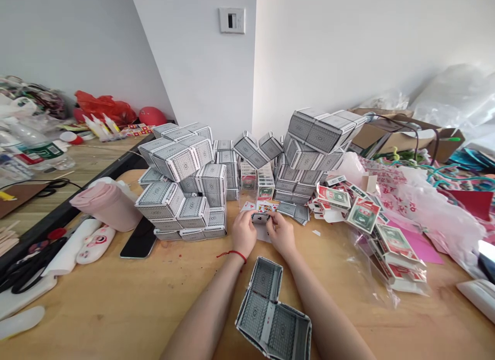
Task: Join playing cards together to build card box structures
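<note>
**Bright daylight, warped edges**

Soft, even daylight, brightest at frame right where the plastic bags (456, 97) glare white. My left hand (243, 233) and right hand (281, 235) throw only faint shadows on the table (154, 298). Corners bend wide-angle style.

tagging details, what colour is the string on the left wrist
Red; the string shows best in head view.

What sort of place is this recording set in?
Likely a home craft workspace: a wooden table piled with card cubes, opened card packs at right, scissors at left. The left hand and right hand hold playing cards together.
</note>
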Available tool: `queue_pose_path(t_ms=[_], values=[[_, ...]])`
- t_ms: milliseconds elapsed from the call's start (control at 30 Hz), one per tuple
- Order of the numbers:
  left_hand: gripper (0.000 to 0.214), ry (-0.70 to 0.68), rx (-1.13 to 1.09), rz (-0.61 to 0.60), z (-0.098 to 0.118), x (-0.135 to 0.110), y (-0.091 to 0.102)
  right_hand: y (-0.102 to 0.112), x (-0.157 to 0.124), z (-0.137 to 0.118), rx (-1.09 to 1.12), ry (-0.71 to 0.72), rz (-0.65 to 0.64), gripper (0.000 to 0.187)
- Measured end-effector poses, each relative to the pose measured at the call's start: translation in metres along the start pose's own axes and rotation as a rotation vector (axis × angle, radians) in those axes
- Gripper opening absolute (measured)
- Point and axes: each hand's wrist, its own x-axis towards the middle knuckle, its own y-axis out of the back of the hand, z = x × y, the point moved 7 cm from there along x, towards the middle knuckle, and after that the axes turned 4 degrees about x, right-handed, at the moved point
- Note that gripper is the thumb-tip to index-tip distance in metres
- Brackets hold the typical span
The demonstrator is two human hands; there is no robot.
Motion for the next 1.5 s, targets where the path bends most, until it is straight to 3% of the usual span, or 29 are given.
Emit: queue_pose_path(t_ms=[200, 333, 600, 700, 833, 1000, 1200, 1500], values=[[0.038, 0.0, -0.036, 0.006, -0.002, 0.001, 0.001, -0.004, -0.001, 0.002, 0.24, -0.044, -0.07, 0.023], [0.034, -0.013, -0.126, 0.004, 0.0, 0.001, 0.0, -0.003, 0.002, 0.013, 0.355, -0.162, 0.001, 0.02], [0.038, 0.19, -0.461, -0.089, -0.004, 0.001, -0.009, -0.005, 0.004, 0.03, 0.727, -0.397, 0.096, 0.026], [0.03, 0.26, -0.489, -0.082, -0.014, 0.0, -0.013, -0.008, 0.004, 0.03, 0.787, -0.418, 0.049, 0.027], [0.023, 0.259, -0.485, -0.11, -0.02, 0.001, -0.017, -0.01, 0.005, 0.026, 0.732, -0.387, -0.03, 0.029], [0.024, 0.15, -0.438, -0.148, -0.011, 0.001, -0.016, -0.007, 0.006, 0.02, 0.59, -0.271, -0.063, 0.029], [0.02, 0.236, -0.414, -0.148, -0.013, 0.001, -0.019, -0.01, 0.005, 0.029, 0.628, -0.34, -0.033, 0.025], [0.015, 0.022, -0.22, -0.219, 0.005, -0.002, -0.017, -0.002, 0.01, 0.012, 0.408, -0.108, -0.062, 0.018]])
